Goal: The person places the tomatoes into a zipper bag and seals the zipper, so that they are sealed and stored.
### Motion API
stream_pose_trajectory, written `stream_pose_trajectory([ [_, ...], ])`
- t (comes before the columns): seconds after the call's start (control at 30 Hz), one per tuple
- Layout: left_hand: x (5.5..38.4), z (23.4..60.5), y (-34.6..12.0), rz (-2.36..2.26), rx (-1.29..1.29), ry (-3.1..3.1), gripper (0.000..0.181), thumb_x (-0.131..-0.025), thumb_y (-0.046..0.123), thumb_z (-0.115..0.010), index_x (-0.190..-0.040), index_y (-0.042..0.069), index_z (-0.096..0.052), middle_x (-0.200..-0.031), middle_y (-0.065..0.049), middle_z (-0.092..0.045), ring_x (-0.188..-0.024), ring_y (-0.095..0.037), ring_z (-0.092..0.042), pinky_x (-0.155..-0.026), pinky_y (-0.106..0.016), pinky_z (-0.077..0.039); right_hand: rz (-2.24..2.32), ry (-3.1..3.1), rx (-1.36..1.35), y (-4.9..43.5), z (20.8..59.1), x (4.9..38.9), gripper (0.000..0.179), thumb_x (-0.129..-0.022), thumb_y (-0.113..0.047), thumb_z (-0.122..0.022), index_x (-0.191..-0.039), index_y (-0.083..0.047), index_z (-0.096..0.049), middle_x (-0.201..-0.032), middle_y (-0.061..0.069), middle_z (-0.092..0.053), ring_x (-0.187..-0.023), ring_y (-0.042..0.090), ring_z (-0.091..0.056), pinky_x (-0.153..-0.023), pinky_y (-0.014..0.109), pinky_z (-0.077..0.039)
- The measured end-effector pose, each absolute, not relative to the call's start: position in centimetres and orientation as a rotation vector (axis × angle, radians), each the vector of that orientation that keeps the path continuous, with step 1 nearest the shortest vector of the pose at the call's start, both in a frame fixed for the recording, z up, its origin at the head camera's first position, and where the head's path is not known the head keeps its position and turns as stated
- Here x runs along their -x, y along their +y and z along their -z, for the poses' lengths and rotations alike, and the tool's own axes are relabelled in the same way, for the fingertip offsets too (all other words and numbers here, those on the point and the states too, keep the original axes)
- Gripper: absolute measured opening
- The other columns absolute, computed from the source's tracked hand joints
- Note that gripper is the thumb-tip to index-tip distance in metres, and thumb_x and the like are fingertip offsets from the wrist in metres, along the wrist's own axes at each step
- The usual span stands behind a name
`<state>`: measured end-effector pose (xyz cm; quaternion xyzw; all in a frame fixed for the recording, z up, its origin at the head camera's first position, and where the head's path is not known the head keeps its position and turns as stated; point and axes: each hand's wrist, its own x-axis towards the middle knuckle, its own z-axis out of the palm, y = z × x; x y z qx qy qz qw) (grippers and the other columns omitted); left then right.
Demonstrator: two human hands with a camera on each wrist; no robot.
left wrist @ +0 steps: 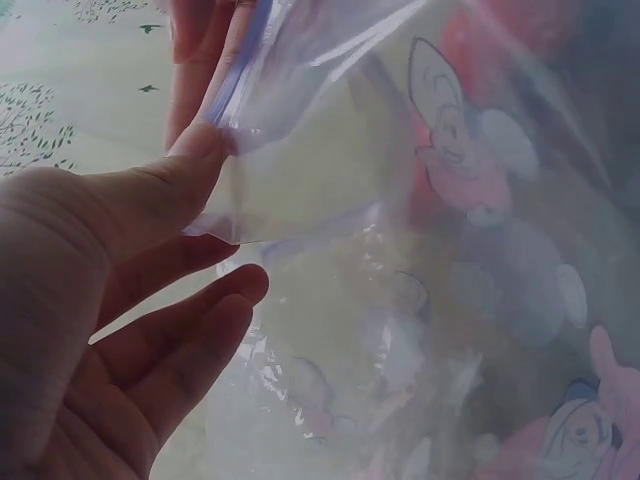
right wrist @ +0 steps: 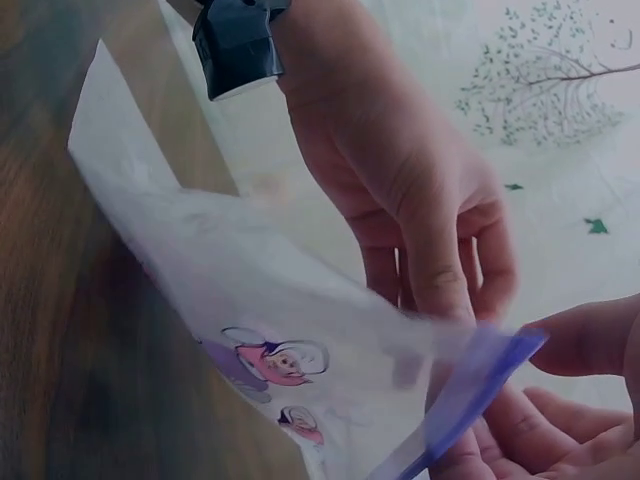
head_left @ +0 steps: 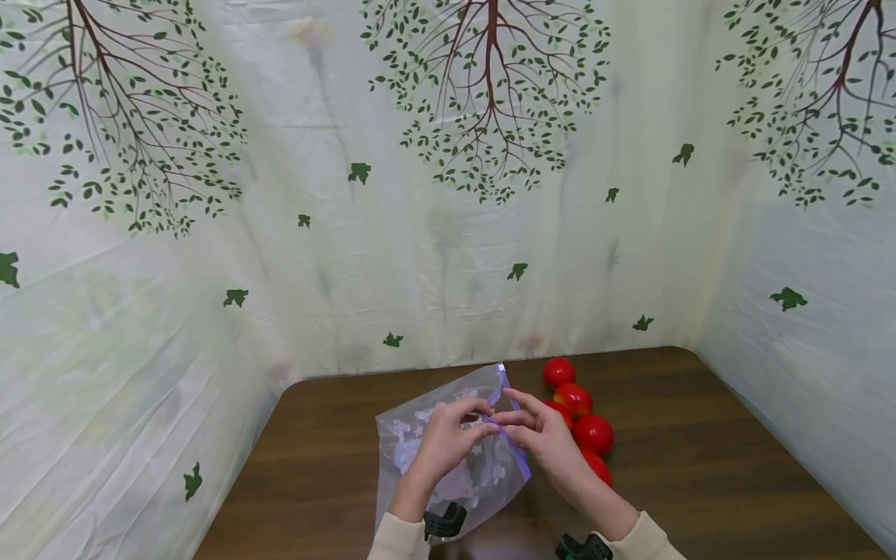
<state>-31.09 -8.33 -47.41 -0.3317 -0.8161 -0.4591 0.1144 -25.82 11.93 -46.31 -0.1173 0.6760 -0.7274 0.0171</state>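
A translucent zip bag (head_left: 455, 482) with a purple zip strip (head_left: 519, 455) and printed cartoon figures lies tilted above the table. My left hand (head_left: 448, 439) pinches the bag's zip edge between thumb and fingers; the left wrist view shows the thumb (left wrist: 190, 165) on the strip, the lower fingers loose. On the strip's other side, my right hand (head_left: 549, 443) holds the zip edge with thumb and fingertips. In the right wrist view, the right thumb (right wrist: 590, 335) meets the end of the purple strip (right wrist: 490, 380). The mouth looks parted near the fingertips.
Several red tomatoes (head_left: 593, 434) stand in a cluster beside and beyond my right hand, partly hidden by it. The brown wooden table (head_left: 700, 451) ends at a pale curtain (head_left: 448, 311) printed with trees and leaves. Each wrist wears a black device (head_left: 446, 519).
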Motion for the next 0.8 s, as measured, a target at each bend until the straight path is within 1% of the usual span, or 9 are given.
stream_pose_trajectory([
  [0.2, 31.2, 47.7, -8.5, 1.315, 0.98, -2.345, 0.014, -0.087, 0.022, -0.08, -0.095, 0.016, -0.071, -0.091, 0.011, -0.07, -0.091, -0.012, -0.069, -0.085, -0.044, -0.056, 2.224, 2.162, 0.377, 12.5, 46.4, 26.1, 0.055, -0.097, -0.007, -0.065, -0.149, -0.006, -0.046, -0.121, 0.022, -0.067, -0.108, 0.034, -0.066, -0.091, 0.041, -0.055],
  [0.33, 31.2, 47.6, -8.6, 1.297, 0.965, -2.344, 0.013, -0.087, 0.022, -0.08, -0.092, 0.018, -0.069, -0.089, 0.013, -0.069, -0.09, -0.011, -0.069, -0.084, -0.045, -0.057, 2.203, 2.215, 0.366, 13.3, 46.4, 26.4, 0.052, -0.097, -0.006, -0.064, -0.146, -0.006, -0.049, -0.12, 0.02, -0.068, -0.107, 0.036, -0.067, -0.09, 0.044, -0.055],
  [0.47, 31.1, 47.4, -8.9, 1.273, 0.951, -2.362, 0.013, -0.086, 0.023, -0.08, -0.09, 0.021, -0.068, -0.087, 0.014, -0.068, -0.09, -0.011, -0.069, -0.081, -0.046, -0.057, 2.169, 2.293, 0.342, 14.3, 46.0, 26.8, 0.048, -0.097, -0.006, -0.065, -0.144, -0.011, -0.053, -0.121, 0.02, -0.068, -0.107, 0.037, -0.067, -0.089, 0.046, -0.055],
  [0.53, 31.1, 47.2, -8.9, 1.255, 0.956, -2.355, 0.013, -0.086, 0.022, -0.08, -0.089, 0.021, -0.068, -0.086, 0.014, -0.068, -0.09, -0.012, -0.07, -0.081, -0.045, -0.057, 2.146, 2.333, 0.328, 14.9, 45.5, 27.2, 0.047, -0.097, -0.007, -0.066, -0.142, -0.013, -0.055, -0.12, 0.019, -0.068, -0.106, 0.035, -0.067, -0.089, 0.045, -0.055],
  [0.67, 31.4, 47.0, -8.9, 1.196, 0.989, -2.329, 0.013, -0.086, 0.02, -0.081, -0.088, 0.02, -0.068, -0.086, 0.013, -0.069, -0.089, -0.009, -0.069, -0.082, -0.042, -0.058, 2.083, 2.434, 0.306, 16.0, 44.6, 27.9, 0.046, -0.096, -0.011, -0.069, -0.14, -0.015, -0.057, -0.119, 0.014, -0.069, -0.105, 0.029, -0.067, -0.088, 0.039, -0.056],
  [0.73, 31.4, 47.0, -8.8, 1.165, 1.01, -2.311, 0.012, -0.086, 0.018, -0.081, -0.088, 0.019, -0.069, -0.089, 0.01, -0.071, -0.089, -0.008, -0.069, -0.081, -0.039, -0.058, 2.036, 2.487, 0.311, 16.5, 44.4, 28.2, 0.046, -0.095, -0.013, -0.07, -0.14, -0.014, -0.057, -0.119, 0.012, -0.068, -0.106, 0.028, -0.066, -0.087, 0.036, -0.056],
  [0.8, 31.4, 47.1, -8.7, 1.12, 1.026, -2.295, 0.011, -0.085, 0.018, -0.081, -0.088, 0.018, -0.071, -0.093, 0.007, -0.073, -0.089, -0.008, -0.069, -0.08, -0.037, -0.058, 1.985, 2.539, 0.317, 17.0, 44.3, 28.5, 0.047, -0.094, -0.017, -0.072, -0.139, -0.013, -0.057, -0.119, 0.012, -0.068, -0.105, 0.028, -0.066, -0.086, 0.037, -0.057],
])
